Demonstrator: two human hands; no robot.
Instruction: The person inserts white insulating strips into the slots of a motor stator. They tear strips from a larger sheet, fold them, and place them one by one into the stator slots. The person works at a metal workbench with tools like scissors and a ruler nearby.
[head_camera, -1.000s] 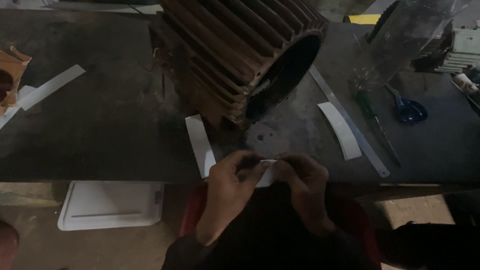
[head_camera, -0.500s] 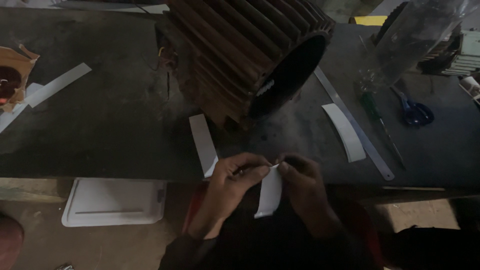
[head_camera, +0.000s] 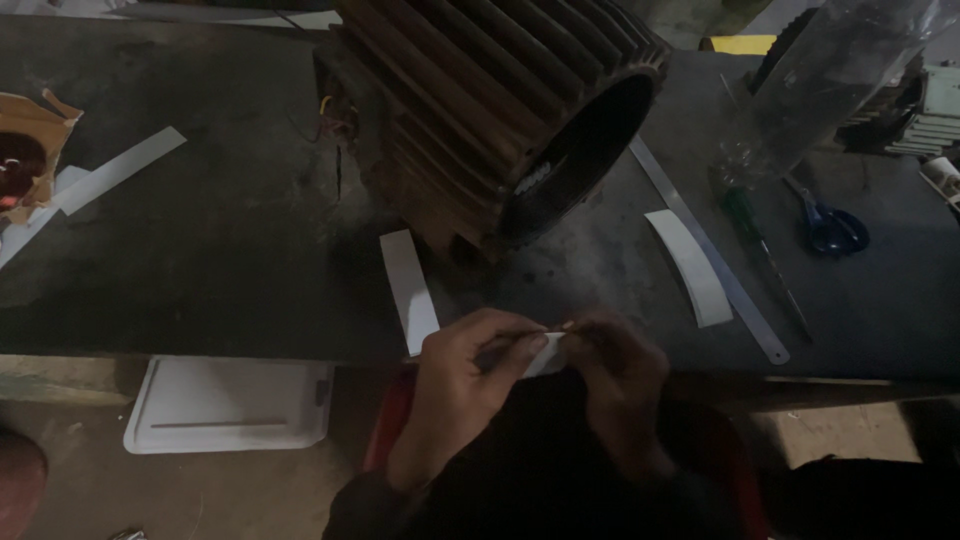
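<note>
Since half a second back: strip (head_camera: 545, 355) no longer hanging loose, now drawn short and pinched between both hands at the near bench (head_camera: 220, 260) edge. Left hand (head_camera: 470, 375) curled shut on its left end; right hand (head_camera: 615, 365) closed on the other. Shaping apparently mid-way, end result unclear. Farther out, three more strips lying flat: one (head_camera: 410, 290) by the motor (head_camera: 500, 120), one (head_camera: 690, 265) beside a ruler (head_camera: 705, 250), one (head_camera: 120, 170) far left. Torn box (head_camera: 35, 150) at left, contents too dark to tell. Scissors (head_camera: 830, 228) far right.

Dim, murky, soft-focus overhead view
</note>
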